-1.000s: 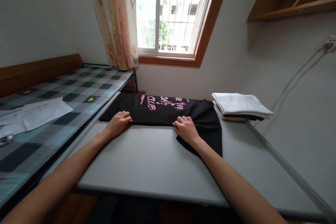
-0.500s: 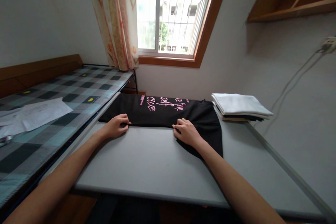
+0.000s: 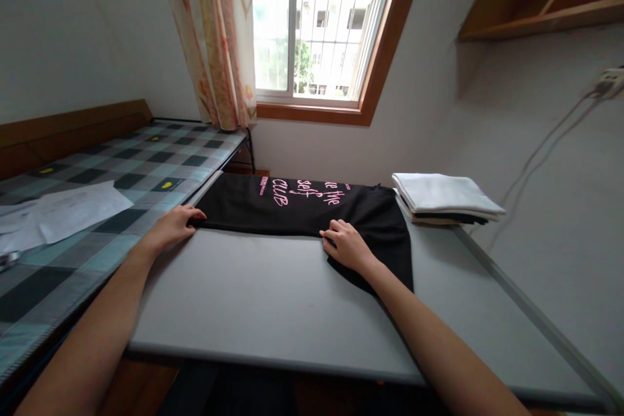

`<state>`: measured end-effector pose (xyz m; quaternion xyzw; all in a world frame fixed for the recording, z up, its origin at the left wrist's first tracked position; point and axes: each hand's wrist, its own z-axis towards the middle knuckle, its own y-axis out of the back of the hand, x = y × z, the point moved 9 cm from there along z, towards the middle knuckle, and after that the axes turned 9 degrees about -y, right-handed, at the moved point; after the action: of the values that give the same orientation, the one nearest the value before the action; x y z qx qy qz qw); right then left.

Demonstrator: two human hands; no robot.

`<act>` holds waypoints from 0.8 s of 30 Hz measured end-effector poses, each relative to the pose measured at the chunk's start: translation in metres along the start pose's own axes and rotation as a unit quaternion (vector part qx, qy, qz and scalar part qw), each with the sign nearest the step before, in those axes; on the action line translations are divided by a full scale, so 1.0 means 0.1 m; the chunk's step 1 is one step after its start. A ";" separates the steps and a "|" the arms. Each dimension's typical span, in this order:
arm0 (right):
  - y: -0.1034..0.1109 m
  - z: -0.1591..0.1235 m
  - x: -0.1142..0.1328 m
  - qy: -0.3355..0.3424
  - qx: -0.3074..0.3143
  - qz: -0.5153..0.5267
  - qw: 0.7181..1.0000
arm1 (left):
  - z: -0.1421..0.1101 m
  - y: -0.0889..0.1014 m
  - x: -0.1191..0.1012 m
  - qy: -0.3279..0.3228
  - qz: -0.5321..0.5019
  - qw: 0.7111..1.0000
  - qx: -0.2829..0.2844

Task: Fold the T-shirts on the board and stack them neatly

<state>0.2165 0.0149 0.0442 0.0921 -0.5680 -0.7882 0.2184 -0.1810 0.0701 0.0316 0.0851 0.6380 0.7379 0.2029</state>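
Grey table (image 3: 273, 305): left hand (image 3: 175, 226), shifted outward, pinches black garment (image 3: 292, 218) at corner; right hand (image 3: 348, 246) still pinches edge

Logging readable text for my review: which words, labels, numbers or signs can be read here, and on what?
"CLUB": pink, on the black garment.
"self": same garment.
"the": same garment; letters before it unclear.
Too small or blurred to read: the garment's smaller pink print, any print on the papers, markings on the checked mattress.

Left hand (image 3: 178, 226) at near-left corner of folded black T-shirt (image 3: 238, 208), pink lettering (image 3: 280, 192) up; right hand (image 3: 347, 246) on near edge. Grey table (image 3: 273, 299), folded cloth stack (image 3: 446, 195) right.
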 end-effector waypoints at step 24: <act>0.23 -0.02 -0.19 -0.078 -0.164 -0.004 0.983 | -0.11 0.55 -0.20 0.090 0.128 0.969 -0.190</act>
<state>0.2401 0.0161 0.0636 -0.0045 -0.4459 -0.8763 0.1825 -0.1779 0.0465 0.0857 0.0595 0.4854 0.8701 0.0609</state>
